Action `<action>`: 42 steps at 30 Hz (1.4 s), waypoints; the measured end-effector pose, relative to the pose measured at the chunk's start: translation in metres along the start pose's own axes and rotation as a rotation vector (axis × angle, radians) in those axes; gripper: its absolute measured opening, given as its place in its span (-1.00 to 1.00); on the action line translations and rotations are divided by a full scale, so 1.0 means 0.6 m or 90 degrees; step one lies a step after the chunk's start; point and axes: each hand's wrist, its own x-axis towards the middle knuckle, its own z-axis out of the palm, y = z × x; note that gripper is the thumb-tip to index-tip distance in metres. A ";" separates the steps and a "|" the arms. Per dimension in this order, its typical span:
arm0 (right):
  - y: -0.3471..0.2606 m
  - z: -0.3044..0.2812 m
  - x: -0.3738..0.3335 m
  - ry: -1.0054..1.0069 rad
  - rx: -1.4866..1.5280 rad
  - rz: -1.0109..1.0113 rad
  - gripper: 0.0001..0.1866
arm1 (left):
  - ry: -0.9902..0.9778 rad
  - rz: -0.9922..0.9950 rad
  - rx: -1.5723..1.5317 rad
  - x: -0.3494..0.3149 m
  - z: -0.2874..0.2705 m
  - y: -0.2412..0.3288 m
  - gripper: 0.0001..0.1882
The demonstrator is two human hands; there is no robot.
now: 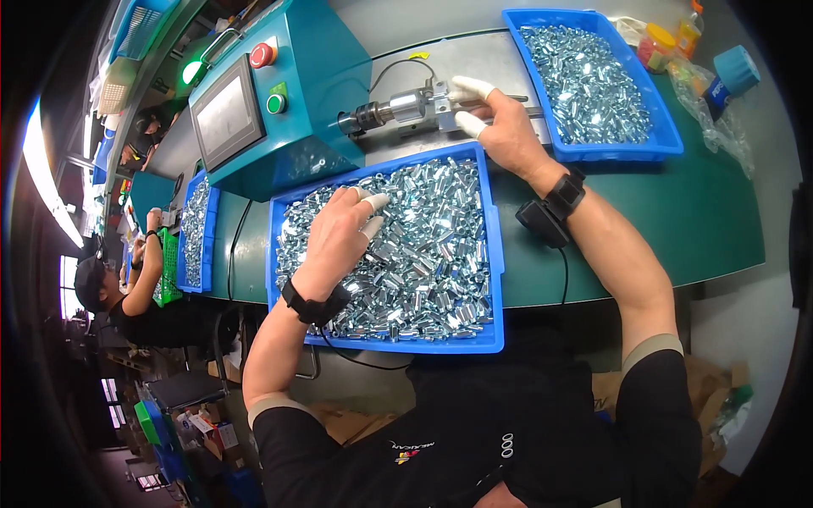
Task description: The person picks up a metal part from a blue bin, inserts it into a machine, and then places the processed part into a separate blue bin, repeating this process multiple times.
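My left hand (334,237) is over the near blue tray (497,279), which is heaped with small shiny metal hex fittings (423,254). White covers sit on its thumb and fingertips; thumb and forefinger are apart, with no fitting visible between them. My right hand (508,135), also with white fingertip covers, reaches to the metal clamping fixture (442,106) of the teal machine (330,51). Its thumb and fingers are stretched apart beside the fixture, and nothing can be made out in them. Left of the fixture, a dark chuck with a silver cylinder (408,105) lines up with it.
A second blue tray (673,140) of metal fittings stands at the back right, near a yellow-lidded jar (656,44). The machine has a screen (227,114), a red button (262,56) and a green button (276,103). Another person (127,288) works at far left.
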 end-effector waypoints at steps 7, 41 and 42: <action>-0.036 -0.005 0.031 0.050 -0.038 0.054 -0.35 | -0.113 0.120 0.080 0.020 -0.001 -0.019 -0.83; 0.035 -0.163 -0.067 0.189 -0.515 -0.037 -0.61 | 0.136 0.072 -0.126 0.291 0.044 0.017 -0.78; 0.035 -0.164 -0.068 0.191 -0.512 -0.040 -0.61 | 0.140 0.073 -0.122 0.291 0.046 0.014 -0.78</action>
